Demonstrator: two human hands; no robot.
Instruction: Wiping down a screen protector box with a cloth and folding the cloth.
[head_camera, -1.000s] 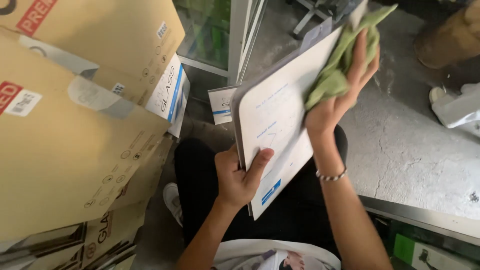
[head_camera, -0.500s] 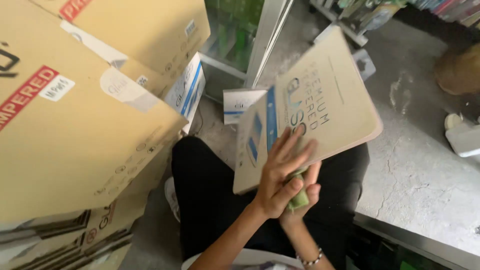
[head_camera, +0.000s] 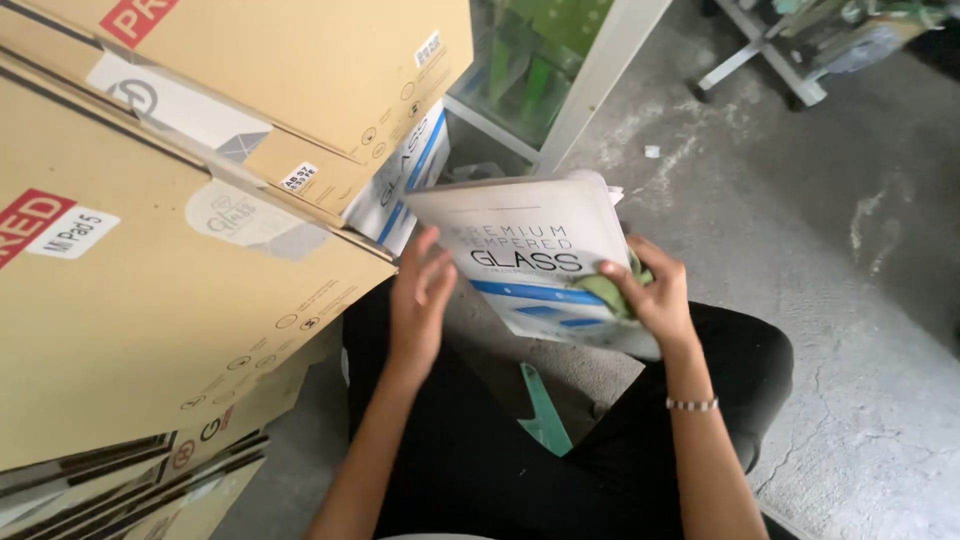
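floor: rough grey concrete (head_camera: 800, 250), cracked and stained, some pale patches and bits of debris
left side: big stack of brown cardboard cartons (head_camera: 200, 200) with stickers and tape, flatter boxes wedged underneath
back: white metal frame (head_camera: 600, 80) with a glass panel (head_camera: 520, 60), greenish stuff behind it
top right: white metal legs of a rack (head_camera: 760, 50)
light: soft daylight, pretty even
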